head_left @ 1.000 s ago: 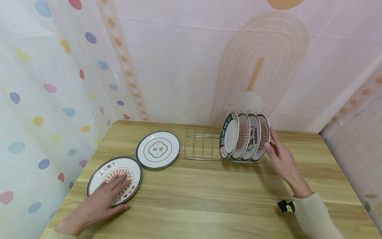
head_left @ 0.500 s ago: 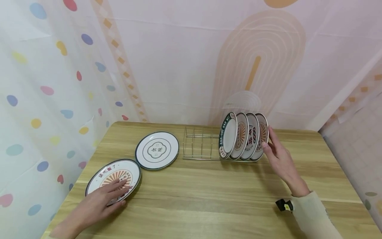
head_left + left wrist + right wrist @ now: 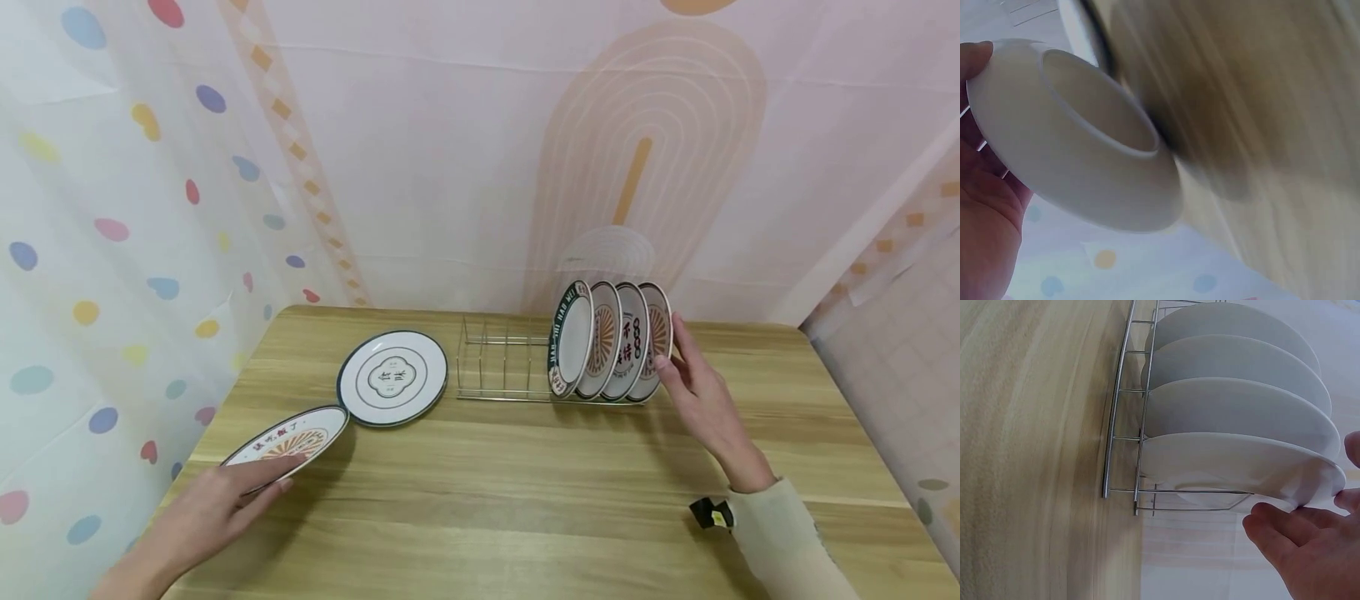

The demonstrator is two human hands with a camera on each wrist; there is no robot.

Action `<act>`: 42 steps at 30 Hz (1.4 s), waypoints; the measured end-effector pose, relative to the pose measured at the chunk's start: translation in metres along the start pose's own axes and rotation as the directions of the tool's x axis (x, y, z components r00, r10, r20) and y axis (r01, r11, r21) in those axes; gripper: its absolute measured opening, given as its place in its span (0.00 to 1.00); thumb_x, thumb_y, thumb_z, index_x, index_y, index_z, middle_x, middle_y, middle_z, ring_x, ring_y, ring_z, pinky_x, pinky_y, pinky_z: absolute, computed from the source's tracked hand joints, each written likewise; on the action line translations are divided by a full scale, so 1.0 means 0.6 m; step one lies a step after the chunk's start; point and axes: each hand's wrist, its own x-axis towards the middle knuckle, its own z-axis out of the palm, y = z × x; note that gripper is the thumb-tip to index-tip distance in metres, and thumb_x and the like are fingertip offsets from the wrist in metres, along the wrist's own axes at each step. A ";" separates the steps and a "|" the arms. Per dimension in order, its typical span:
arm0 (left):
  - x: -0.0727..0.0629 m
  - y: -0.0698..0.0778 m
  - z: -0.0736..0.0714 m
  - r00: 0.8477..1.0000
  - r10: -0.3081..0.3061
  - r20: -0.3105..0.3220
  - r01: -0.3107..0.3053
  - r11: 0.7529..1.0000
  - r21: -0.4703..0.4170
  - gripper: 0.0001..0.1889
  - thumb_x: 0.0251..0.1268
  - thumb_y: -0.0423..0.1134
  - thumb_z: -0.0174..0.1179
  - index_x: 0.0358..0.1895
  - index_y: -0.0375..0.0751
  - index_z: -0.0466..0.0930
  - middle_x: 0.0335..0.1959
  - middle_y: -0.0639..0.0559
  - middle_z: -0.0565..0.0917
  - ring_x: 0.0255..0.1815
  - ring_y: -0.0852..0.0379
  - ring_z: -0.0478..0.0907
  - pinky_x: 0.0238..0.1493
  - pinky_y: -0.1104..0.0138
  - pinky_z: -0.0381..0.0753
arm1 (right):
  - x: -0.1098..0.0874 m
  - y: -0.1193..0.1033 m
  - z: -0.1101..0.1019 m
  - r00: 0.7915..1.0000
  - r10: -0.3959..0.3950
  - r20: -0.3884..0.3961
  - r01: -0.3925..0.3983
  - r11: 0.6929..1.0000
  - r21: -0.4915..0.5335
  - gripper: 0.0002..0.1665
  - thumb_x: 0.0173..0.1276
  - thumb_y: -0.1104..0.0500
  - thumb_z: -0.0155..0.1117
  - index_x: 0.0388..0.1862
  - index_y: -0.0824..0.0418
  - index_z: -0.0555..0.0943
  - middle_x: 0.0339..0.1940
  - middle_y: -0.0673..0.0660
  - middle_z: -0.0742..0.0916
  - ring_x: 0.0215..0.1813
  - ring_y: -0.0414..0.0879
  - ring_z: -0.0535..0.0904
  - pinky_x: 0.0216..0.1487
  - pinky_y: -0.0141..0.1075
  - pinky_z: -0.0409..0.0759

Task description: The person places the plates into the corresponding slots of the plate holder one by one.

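My left hand [image 3: 198, 508] grips a white plate [image 3: 279, 443] by its near-left rim. This plate has a dark blue edge, an orange sunburst and red characters, and it tilts up off the table. Its plain white underside with a foot ring faces the left wrist view. On the right, my right hand [image 3: 705, 404] has its thumb and fingers at either side of the rim of the outermost plate [image 3: 654, 333], which stands in a wire plate rack [image 3: 498, 396]. In the right wrist view, fingertips [image 3: 1266, 515] rest at that plate's back.
Three more plates stand upright in the rack, the leftmost a green-rimmed plate [image 3: 573, 342]. A white plate [image 3: 427, 375] with dark characters lies flat left of the rack. Behind the wooden table [image 3: 487, 492] hangs a patterned curtain [image 3: 450, 150].
My left hand has raised the sunburst plate from lying flat on the table to a steep tilt. The right hand stays at the rack's outermost plate.
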 end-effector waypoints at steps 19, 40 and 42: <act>0.015 0.009 -0.037 0.973 -0.114 -0.202 0.121 0.992 0.023 0.06 0.67 0.35 0.69 0.43 0.38 0.91 0.18 0.67 0.77 0.19 0.75 0.62 0.17 0.74 0.63 | -0.002 0.000 0.000 1.000 -0.010 -0.004 0.010 1.000 -0.008 0.42 0.84 0.55 0.53 0.87 0.49 0.46 0.81 0.68 0.64 0.68 0.71 0.75 0.65 0.57 0.73; 0.077 0.097 -0.040 0.817 -0.363 -0.449 0.189 0.903 -0.386 0.09 0.51 0.19 0.72 0.37 0.30 0.91 0.31 0.79 0.84 0.26 0.82 0.79 0.31 0.89 0.69 | -0.001 0.008 0.005 1.000 -0.015 -0.009 0.015 1.000 0.011 0.39 0.86 0.53 0.48 0.88 0.50 0.46 0.81 0.69 0.63 0.69 0.71 0.74 0.68 0.62 0.71; 0.088 0.112 -0.038 0.806 -0.403 -0.434 0.200 0.875 -0.440 0.09 0.53 0.18 0.71 0.37 0.28 0.91 0.31 0.76 0.85 0.25 0.79 0.81 0.26 0.85 0.75 | -0.001 0.008 0.006 1.000 -0.012 -0.010 0.013 1.000 0.014 0.39 0.86 0.53 0.48 0.88 0.50 0.47 0.81 0.69 0.63 0.69 0.72 0.74 0.68 0.62 0.71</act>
